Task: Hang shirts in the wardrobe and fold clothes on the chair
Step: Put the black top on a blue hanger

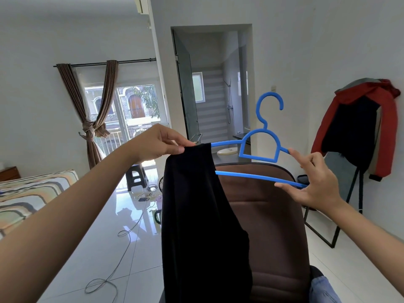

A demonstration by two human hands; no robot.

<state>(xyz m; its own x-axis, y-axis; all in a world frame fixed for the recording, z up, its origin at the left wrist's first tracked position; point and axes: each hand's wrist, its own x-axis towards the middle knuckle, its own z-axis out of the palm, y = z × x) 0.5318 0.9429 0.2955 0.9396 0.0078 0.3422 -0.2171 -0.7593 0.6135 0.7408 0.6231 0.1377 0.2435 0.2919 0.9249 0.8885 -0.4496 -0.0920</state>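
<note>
Black garment [203,226] hangs limp and plain from the left end of a blue hanger [259,147], held up in the air in front of a brown chair [269,215]; its dark cloth drapes in long folds and hides the hanger's left arm. The left hand [157,143] pinches the cloth's top edge against that arm with curled fingers [177,149]. The right hand [314,182] steadies the hanger's right end, fingers mostly straight, the bottom bar lying across them. To do this well, the hanger should probably be kept level while the cloth is drawn across toward the bare right arm, so that nothing slips off.
</note>
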